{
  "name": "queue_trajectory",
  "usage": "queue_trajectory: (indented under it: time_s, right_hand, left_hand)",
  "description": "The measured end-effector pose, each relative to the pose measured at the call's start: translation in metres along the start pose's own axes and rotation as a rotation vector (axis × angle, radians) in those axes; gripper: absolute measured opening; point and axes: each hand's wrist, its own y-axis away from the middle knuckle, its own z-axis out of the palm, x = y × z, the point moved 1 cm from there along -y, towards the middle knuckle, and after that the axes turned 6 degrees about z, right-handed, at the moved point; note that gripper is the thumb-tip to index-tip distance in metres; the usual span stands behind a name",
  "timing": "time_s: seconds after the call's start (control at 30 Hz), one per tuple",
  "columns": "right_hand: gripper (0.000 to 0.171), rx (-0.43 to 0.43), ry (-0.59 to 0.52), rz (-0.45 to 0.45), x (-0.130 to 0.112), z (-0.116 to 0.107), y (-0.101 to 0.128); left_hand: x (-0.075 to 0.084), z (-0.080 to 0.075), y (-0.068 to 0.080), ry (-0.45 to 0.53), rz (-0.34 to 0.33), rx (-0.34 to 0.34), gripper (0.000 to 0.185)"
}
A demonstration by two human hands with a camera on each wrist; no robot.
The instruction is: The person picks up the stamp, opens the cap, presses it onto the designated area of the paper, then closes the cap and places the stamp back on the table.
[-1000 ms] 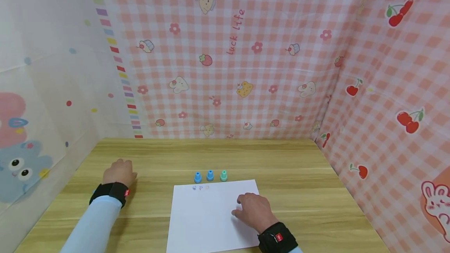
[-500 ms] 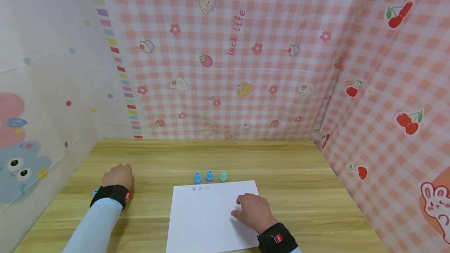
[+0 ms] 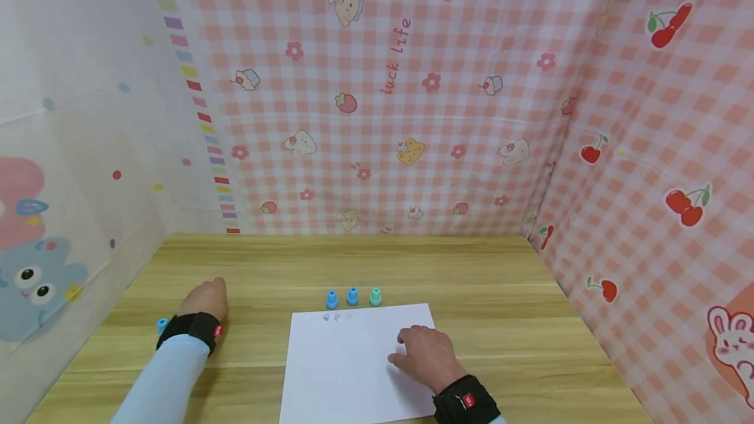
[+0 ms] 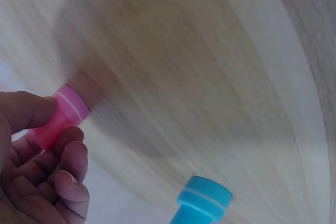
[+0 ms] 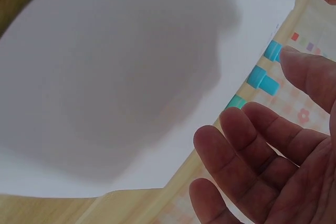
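My left hand [image 3: 207, 293] is low over the wooden table [image 3: 483, 280] at the left and pinches a small pink stamp [image 4: 67, 111] between thumb and fingers [image 4: 68, 156]. A blue stamp [image 4: 202, 201] stands just beside it, by my left wrist [image 3: 161, 326]. My right hand [image 3: 421, 349] rests with relaxed fingers [image 5: 252, 140] on a white sheet of paper [image 3: 347, 365]. Beyond the sheet's far edge stand two blue stamps [image 3: 332, 300] [image 3: 352, 296] and a teal stamp [image 3: 375, 296]. Faint prints [image 3: 336, 316] mark the paper's top left corner.
Patterned cloth walls close in the table: pink check at the back [image 3: 383, 116] and right [image 3: 648, 182], pale cartoon print at the left [image 3: 71, 182]. Bare wood lies to the right of the paper and behind the stamps.
My left hand has shifted slightly to the right, and the blue stamp by its wrist has come into view. The right hand, the paper and the row of stamps have stayed still.
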Motion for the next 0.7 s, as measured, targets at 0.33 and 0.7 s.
queue_trajectory:
  time_s: [0.33, 0.7]
  right_hand:
    - [0.031, -0.023, -0.012, 0.013, 0.000, 0.000, 0.001]
    - [0.032, -0.034, -0.018, 0.020, 0.001, 0.000, -0.001]
  left_hand:
    - [0.006, -0.003, -0.001, 0.034, -0.019, -0.014, 0.017]
    - [0.026, -0.008, -0.005, 0.076, 0.135, 0.140, 0.022]
